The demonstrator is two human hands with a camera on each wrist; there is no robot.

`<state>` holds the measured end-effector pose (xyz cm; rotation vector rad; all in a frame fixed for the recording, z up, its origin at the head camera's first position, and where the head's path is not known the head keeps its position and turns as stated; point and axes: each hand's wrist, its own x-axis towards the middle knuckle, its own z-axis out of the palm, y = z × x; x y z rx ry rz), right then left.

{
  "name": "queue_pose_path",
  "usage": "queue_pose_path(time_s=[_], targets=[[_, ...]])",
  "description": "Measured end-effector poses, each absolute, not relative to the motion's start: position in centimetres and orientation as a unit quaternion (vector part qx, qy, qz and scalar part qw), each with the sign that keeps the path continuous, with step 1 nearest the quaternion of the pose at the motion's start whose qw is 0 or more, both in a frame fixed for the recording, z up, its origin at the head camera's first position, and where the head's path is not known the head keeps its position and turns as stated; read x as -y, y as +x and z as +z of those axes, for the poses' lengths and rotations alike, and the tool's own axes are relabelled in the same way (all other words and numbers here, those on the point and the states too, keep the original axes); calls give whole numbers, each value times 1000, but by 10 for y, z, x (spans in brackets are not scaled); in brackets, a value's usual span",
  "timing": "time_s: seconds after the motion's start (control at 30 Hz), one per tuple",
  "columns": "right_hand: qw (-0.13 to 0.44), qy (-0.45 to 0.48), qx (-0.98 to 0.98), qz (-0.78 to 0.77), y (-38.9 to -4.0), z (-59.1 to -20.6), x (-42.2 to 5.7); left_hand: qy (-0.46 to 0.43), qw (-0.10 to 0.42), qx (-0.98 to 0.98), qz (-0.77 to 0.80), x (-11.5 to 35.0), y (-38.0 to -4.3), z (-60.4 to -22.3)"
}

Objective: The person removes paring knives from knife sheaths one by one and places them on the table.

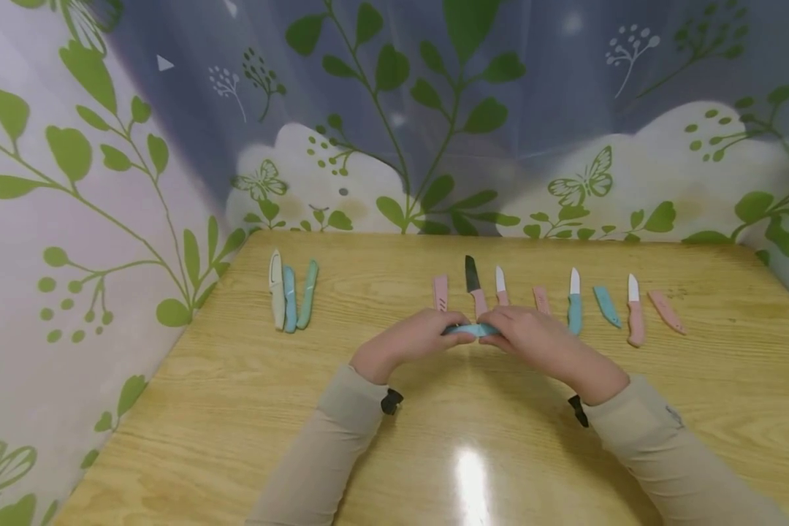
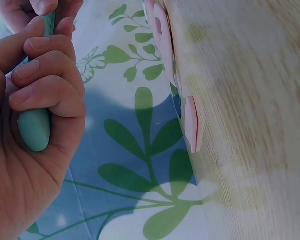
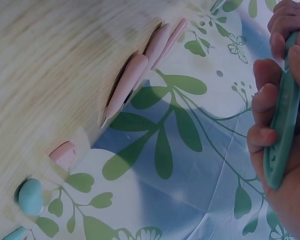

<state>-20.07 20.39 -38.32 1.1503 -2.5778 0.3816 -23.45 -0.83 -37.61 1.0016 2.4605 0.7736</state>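
Both hands hold one blue-green knife point(image 1: 476, 330) level above the table, in front of the row of knives. My left hand point(image 1: 410, 340) wraps its fingers round the handle, whose rounded butt point(image 2: 35, 131) sticks out below the curled fingers in the left wrist view. With fingers and thumb, my right hand point(image 1: 532, 340) grips the matching sheath point(image 3: 282, 125) at the other end. The hands are close together, and no bare blade shows between them. Just beyond them lie a dark-bladed knife with a pink handle point(image 1: 478, 303) and a pink sheath point(image 1: 440, 292).
At the left lie a cream knife point(image 1: 277, 292), a blue one point(image 1: 290, 299) and a green one point(image 1: 307, 296), all sheathed. Rightward are white-bladed knives, including a blue-handled one point(image 1: 575, 314) and a pink-handled one point(image 1: 635, 321), with loose sheaths, one blue point(image 1: 607, 307). A patterned curtain point(image 1: 368, 146) hangs behind.
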Motion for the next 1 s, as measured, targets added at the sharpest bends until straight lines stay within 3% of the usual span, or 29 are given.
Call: queue_pose_path(time_s=[0.6,1.0], targets=[[117,376,909,135,-199,-380,-205,342,191,-879,271,8,-234,-375],[133,380,904,143,-199,-380,-206,336,195,-879,277,9,-233,-374]])
